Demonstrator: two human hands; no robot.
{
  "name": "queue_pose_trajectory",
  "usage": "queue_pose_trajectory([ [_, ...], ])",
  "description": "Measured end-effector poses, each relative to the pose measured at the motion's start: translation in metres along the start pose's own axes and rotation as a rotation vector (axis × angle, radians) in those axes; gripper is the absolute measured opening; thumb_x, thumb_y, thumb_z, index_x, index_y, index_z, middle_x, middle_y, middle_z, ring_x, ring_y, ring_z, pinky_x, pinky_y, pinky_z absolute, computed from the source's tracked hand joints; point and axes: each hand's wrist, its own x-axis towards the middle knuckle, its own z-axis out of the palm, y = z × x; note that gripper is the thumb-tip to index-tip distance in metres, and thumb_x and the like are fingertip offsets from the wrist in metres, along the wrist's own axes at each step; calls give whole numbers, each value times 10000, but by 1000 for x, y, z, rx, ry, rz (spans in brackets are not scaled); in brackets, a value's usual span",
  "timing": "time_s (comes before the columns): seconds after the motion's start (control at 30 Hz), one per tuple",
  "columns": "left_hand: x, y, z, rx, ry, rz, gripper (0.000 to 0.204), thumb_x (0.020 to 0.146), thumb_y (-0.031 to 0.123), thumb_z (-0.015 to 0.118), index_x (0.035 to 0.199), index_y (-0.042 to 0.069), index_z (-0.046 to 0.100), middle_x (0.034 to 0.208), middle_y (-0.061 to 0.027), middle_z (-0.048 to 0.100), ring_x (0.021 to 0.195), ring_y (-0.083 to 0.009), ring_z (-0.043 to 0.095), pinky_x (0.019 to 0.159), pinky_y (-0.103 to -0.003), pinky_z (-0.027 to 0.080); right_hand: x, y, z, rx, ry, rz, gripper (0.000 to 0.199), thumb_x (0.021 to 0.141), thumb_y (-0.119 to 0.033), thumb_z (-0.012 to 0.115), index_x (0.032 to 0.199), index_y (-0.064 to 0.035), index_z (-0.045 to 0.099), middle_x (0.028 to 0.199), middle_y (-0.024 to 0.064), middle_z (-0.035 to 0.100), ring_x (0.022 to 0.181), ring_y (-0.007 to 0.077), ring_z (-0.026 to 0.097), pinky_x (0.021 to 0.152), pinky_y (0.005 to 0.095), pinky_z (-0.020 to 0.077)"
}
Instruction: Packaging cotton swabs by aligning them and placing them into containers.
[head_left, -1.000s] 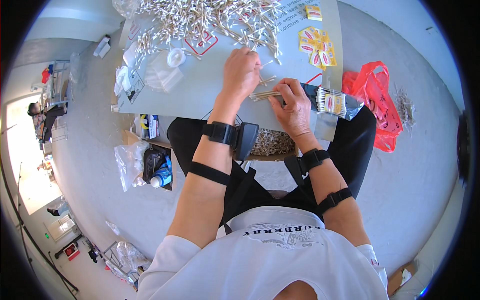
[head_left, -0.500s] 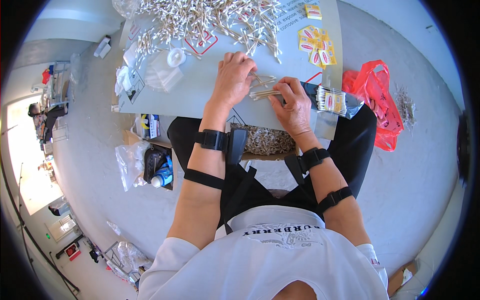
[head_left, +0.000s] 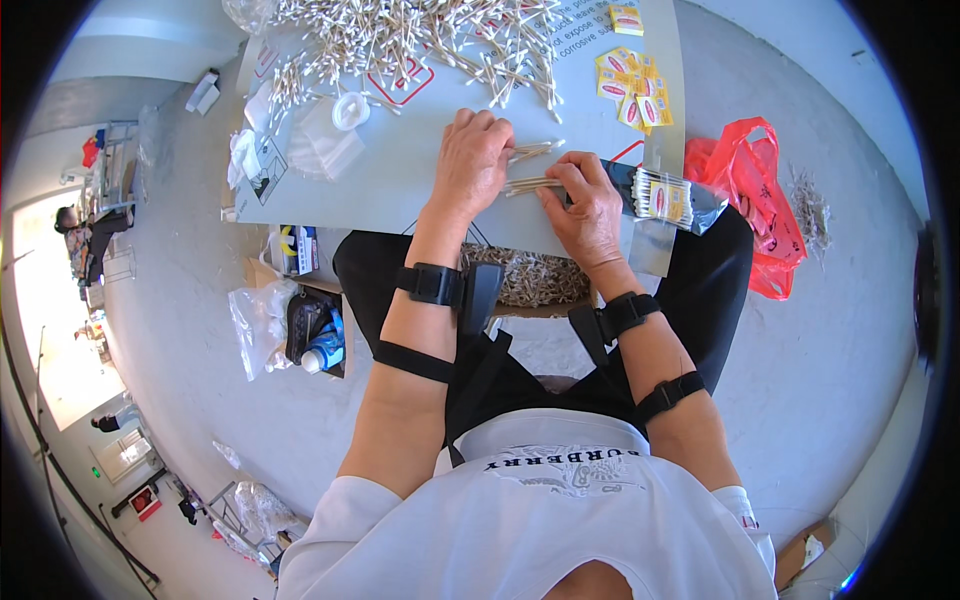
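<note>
Left hand (head_left: 474, 162) has come back from the swab pile (head_left: 410, 40) at the far edge of the desk (head_left: 395, 190), fingers curled nearly closed on some cotton swabs (head_left: 540, 149). Right hand (head_left: 582, 207) basically hasn't budged, thumb and finger pinching another small bunch (head_left: 530, 186). Filled pack's (head_left: 664, 198) by the near right corner.

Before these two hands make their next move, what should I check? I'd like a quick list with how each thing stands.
1. Left hand has cotton swabs at its fingertips: ok.
2. Right hand has a small bundle of swabs between thumb and fingers: ok.
3. Number of swabs in each hand: cannot tell, fingers hide some.
4. Packet fully on the table: not ok, one end reaches past the right edge.
5. Yellow cards apart from the loose swab pile: ok.
</note>
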Motion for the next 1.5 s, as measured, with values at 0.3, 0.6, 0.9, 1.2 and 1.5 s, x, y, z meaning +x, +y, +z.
queue_pose_trajectory([
  [0.3,12,2,-7,65,23,18,111,758,17,698,822,65,620,886,-70,600,925,-302,545,798,-418,467,-1,2,1,-23,-3,-2,231,704,-81,751,904,-67,636,977,78,579,890,289,622,744,394,525],
  [0.6,2,13,0,-10,-46,-4,103,740,48,714,789,86,633,860,-57,588,933,-283,548,800,-409,446,0,1,1,-26,-2,-3,219,711,-96,745,902,-73,641,987,74,580,899,283,621,746,397,524],
  [0.9,0,9,7,11,78,75,132,757,13,685,812,78,585,856,-64,577,901,-293,534,793,-417,436,0,1,0,-31,-4,-4,204,723,-98,737,898,-69,636,982,77,576,901,288,620,744,401,522],
  [1.2,-12,2,-8,-71,199,-22,169,746,-4,687,822,88,567,851,-48,577,869,-296,540,777,-421,441,0,0,1,-15,5,6,209,715,-95,743,893,-67,636,974,78,578,887,283,624,737,394,524],
  [1.5,-16,8,-1,-98,186,-57,179,714,24,735,840,93,628,869,-51,586,891,-294,551,791,-412,449,0,1,1,-28,7,-13,217,707,-88,748,894,-72,642,970,73,582,882,279,626,732,391,527],
])
